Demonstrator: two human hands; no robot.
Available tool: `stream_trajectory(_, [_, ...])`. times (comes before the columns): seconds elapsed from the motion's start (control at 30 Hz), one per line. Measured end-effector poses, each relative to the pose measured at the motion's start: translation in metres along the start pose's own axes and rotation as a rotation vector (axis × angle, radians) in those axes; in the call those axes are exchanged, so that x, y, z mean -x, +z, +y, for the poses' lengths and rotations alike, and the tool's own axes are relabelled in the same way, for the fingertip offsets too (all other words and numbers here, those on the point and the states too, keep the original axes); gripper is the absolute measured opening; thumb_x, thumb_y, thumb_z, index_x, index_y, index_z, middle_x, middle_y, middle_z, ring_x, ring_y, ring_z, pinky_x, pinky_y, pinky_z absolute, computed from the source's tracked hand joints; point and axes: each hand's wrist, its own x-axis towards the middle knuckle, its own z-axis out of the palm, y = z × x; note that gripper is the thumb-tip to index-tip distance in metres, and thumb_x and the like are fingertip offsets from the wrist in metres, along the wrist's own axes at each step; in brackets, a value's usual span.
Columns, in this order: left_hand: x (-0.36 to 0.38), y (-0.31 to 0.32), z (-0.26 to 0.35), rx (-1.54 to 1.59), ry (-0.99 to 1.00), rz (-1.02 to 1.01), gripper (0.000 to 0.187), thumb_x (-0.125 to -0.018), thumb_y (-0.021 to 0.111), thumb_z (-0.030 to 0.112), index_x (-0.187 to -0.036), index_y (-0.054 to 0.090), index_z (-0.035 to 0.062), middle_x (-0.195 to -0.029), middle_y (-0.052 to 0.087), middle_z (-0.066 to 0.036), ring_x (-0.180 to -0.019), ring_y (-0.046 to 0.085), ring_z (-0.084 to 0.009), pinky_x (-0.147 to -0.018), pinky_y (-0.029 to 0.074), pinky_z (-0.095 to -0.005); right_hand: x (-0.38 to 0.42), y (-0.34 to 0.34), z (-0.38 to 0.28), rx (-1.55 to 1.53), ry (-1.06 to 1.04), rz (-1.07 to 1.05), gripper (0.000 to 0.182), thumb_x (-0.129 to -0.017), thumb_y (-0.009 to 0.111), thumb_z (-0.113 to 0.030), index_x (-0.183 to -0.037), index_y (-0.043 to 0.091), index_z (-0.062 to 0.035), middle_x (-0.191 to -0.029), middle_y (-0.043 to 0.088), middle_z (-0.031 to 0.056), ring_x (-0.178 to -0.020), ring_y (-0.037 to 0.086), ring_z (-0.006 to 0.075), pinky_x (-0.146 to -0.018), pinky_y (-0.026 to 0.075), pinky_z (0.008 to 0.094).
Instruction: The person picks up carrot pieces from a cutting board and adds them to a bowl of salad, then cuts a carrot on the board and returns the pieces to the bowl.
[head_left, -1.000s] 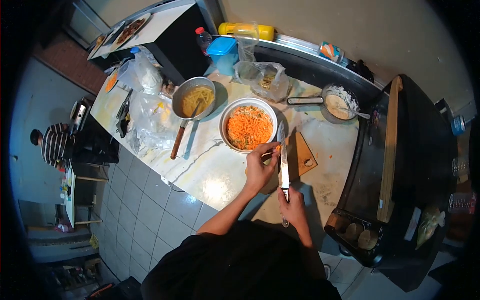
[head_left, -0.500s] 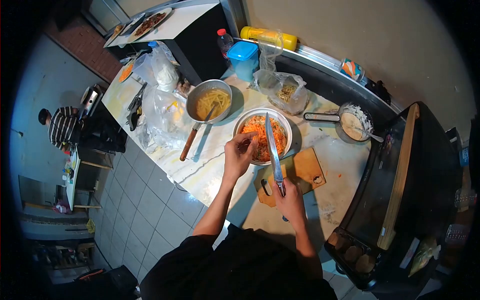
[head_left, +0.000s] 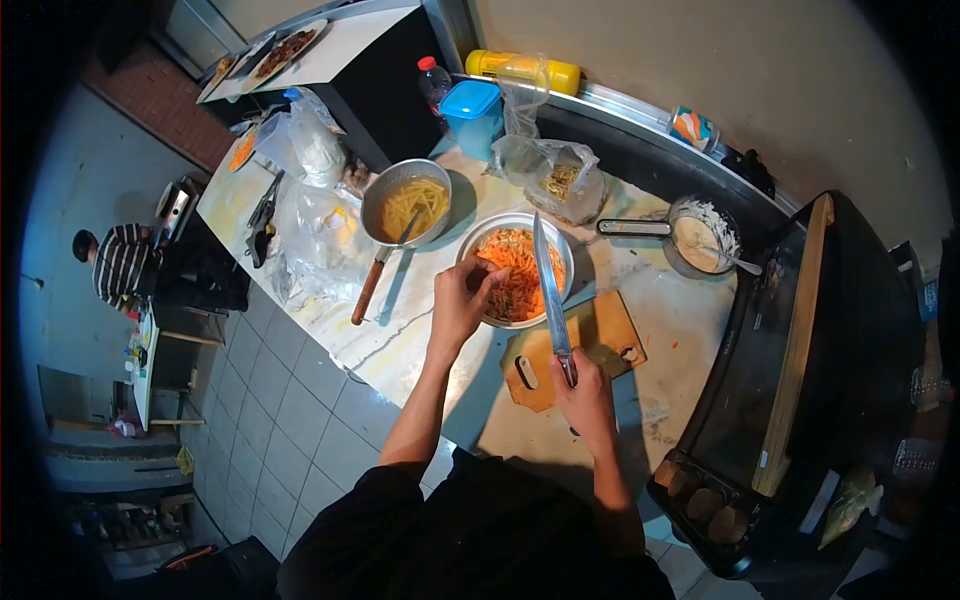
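On the marbled table (head_left: 655, 300), a bowl (head_left: 520, 324) well filled with orange shreds (head_left: 515, 262) sits beneath the left hand's (head_left: 460, 305) curled fingers, their pinch and any remaining work unclear, while the right hand (head_left: 588, 400) clasps a knife (head_left: 550, 290)

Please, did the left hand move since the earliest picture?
Yes. Judged against the bowl, the left hand has moved to the left, away from the knife.

Bare marbled countertop (head_left: 405, 340) left of the bowl (head_left: 514, 321), upright knife blade (head_left: 549, 285) obstructing the right side
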Motion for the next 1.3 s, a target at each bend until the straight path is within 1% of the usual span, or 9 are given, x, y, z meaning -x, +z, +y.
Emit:
stream_trajectory(0.27, [-0.001,0.0,0.003,-0.036,0.041,-0.001,0.01,-0.085,0.066,0.003,-0.091,0.067,-0.0054,-0.078,0.07,-0.013,-0.071,0.067,-0.0156,-0.065,0.052,-0.0307,0.0,-0.001,0.004,0.028,-0.042,0.002,0.03,-0.093,0.059,-0.025,-0.078,0.049,-0.0013,-0.06,0.056,0.0175,-0.057,0.057,0.0403,-0.054,0.042,0.0477])
stream_trajectory(0.43, [0.001,-0.004,0.007,-0.036,0.116,-0.031,0.021,-0.084,0.068,0.002,-0.105,0.068,-0.0023,-0.11,0.066,-0.015,-0.088,0.069,-0.0248,-0.081,0.057,-0.035,0.005,-0.005,-0.001,0.015,-0.047,0.031,0.029,-0.092,0.06,-0.024,-0.078,0.049,-0.0012,-0.06,0.057,0.017,-0.056,0.057,0.039,-0.053,0.041,0.0469])
stream_trajectory(0.57, [0.004,-0.004,0.003,0.009,0.129,-0.057,0.022,-0.083,0.069,0.0,-0.105,0.069,-0.0017,-0.112,0.065,-0.016,-0.088,0.07,-0.025,-0.079,0.057,-0.0341,0.009,-0.013,-0.007,0.024,-0.053,0.074,0.028,-0.092,0.06,-0.023,-0.077,0.049,-0.0012,-0.06,0.056,0.0163,-0.055,0.058,0.0376,-0.052,0.041,0.0454])
stream_trajectory(0.8, [0.013,0.005,0.019,0.144,-0.027,-0.139,0.018,-0.085,0.068,0.001,-0.102,0.069,-0.0023,-0.089,0.071,-0.013,-0.084,0.069,-0.0191,-0.074,0.055,-0.0295,0.025,-0.029,-0.006,-0.017,-0.033,0.134,0.027,-0.091,0.062,-0.02,-0.077,0.049,-0.0008,-0.059,0.056,0.017,-0.055,0.058,0.0373,-0.051,0.04,0.0438])
stream_trajectory(0.9, [0.03,0.023,0.021,0.231,0.019,-0.279,0.018,-0.084,0.069,0.002,-0.102,0.07,-0.0018,-0.088,0.071,-0.013,-0.083,0.069,-0.0172,-0.071,0.055,-0.0289,0.038,-0.032,0.004,-0.091,0.025,0.225,0.028,-0.09,0.064,-0.015,-0.073,0.048,0.0003,-0.053,0.044,0.0094,-0.045,0.039,0.0147,-0.046,0.032,0.0341])
stream_trajectory(0.93, [0.036,0.03,0.022,0.236,0.031,-0.379,0.018,-0.083,0.07,0.003,-0.1,0.07,-0.0019,-0.089,0.071,-0.014,-0.082,0.068,-0.0166,-0.069,0.055,-0.0289,0.043,-0.035,0.01,-0.089,0.036,0.235,0.028,-0.09,0.064,-0.015,-0.073,0.048,0.0003,-0.053,0.044,0.0094,-0.045,0.039,0.0147,-0.046,0.032,0.0341])
stream_trajectory(1.0, [0.052,0.047,0.024,0.17,0.191,-0.491,0.019,-0.083,0.071,0.003,-0.101,0.069,-0.0011,-0.091,0.07,-0.011,-0.081,0.068,-0.0172,-0.07,0.056,-0.0303,0.053,-0.04,0.022,-0.007,0.111,0.215,0.025,-0.09,0.063,-0.017,-0.076,0.051,0.0004,-0.056,0.053,0.017,-0.049,0.054,0.0347,-0.048,0.038,0.0409])
stream_trajectory(1.13, [0.074,0.082,0.021,-0.044,0.263,-0.444,0.019,-0.077,0.071,0.008,-0.096,0.069,0.0059,-0.087,0.063,-0.015,-0.076,0.063,-0.0361,-0.069,0.05,-0.043,0.07,-0.041,0.041,0.044,0.18,0.237,0.026,-0.09,0.064,-0.021,-0.077,0.054,-0.0005,-0.056,0.052,0.0168,-0.048,0.055,0.0332,-0.047,0.038,0.0412])
stream_trajectory(1.3, [0.075,0.107,0.0,-0.139,0.331,-0.363,0.008,-0.08,0.065,0.009,-0.087,0.065,0.0074,-0.084,0.06,-0.012,-0.075,0.062,-0.0353,-0.065,0.049,-0.0443,0.078,-0.037,0.05,-0.017,0.17,0.27,0.026,-0.09,0.064,-0.022,-0.077,0.054,-0.0007,-0.056,0.053,0.0174,-0.05,0.055,0.0351,-0.048,0.038,0.0423])
